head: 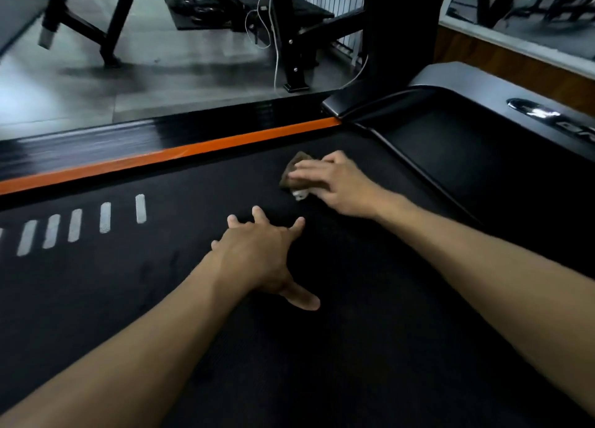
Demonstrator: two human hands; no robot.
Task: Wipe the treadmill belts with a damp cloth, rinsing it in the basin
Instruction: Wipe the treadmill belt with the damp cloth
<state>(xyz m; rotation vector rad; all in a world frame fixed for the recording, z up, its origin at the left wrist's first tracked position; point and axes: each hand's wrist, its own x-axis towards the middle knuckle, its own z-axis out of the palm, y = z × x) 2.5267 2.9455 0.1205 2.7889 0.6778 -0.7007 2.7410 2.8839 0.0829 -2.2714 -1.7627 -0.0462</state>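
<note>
The right hand (335, 182) is pressing a brown cloth (297, 169) flat on the belt (322, 363) near the motor cover (483, 131), while the left hand (257, 260) is bracing on the belt with fingers spread, holding nothing. Wiping looks to be under way, though how much is done I cannot tell. No basin is showing; an orange rail (161, 157) and gym frames (289, 41) are standing beyond, nothing blocking the cloth.
</note>
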